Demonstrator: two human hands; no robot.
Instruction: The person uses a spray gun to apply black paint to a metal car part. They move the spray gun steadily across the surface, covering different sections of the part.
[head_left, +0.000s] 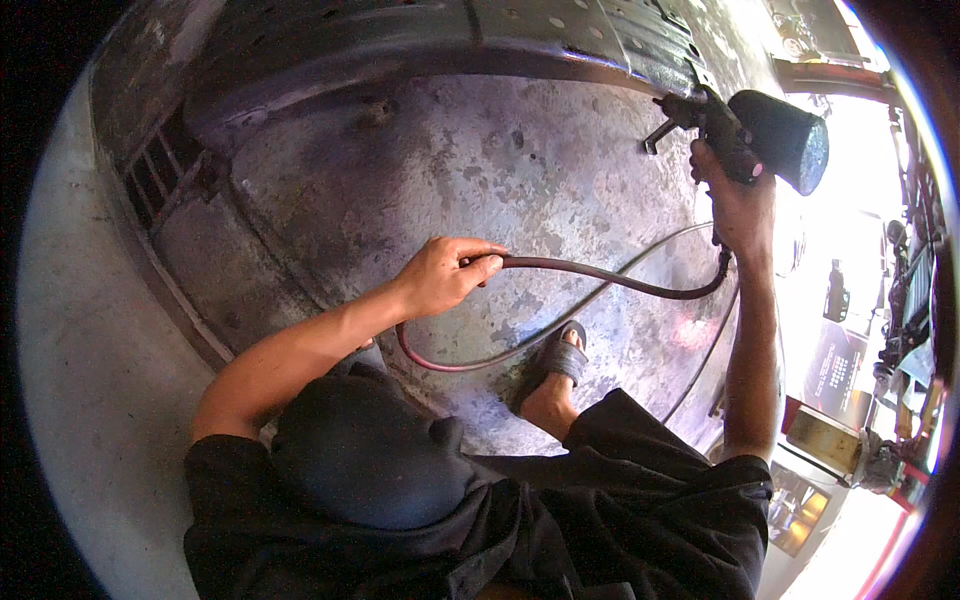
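Observation:
My right hand [742, 208] is closed round the grip of a dark spray gun [728, 138], raised at the upper right. A black cup [790, 142] is fixed to the gun, and its nozzle end points left, near the edge of a long dark panel [390, 45]. From the bottom of the grip a dark hose [610, 275] runs left to my left hand [445, 277]. Thumb and fingers of that hand pinch the hose at mid-picture. Beyond it the hose loops down, reddish in part, and back up to the right.
Underfoot is a stained grey concrete floor [340, 170]. A metal grate [158, 172] stands at the left. My sandalled foot [562, 375] is just below the hose loop. Cluttered tools and boxes [835, 440] line the bright right side. A dark rounded thing [370, 455] covers the lower middle.

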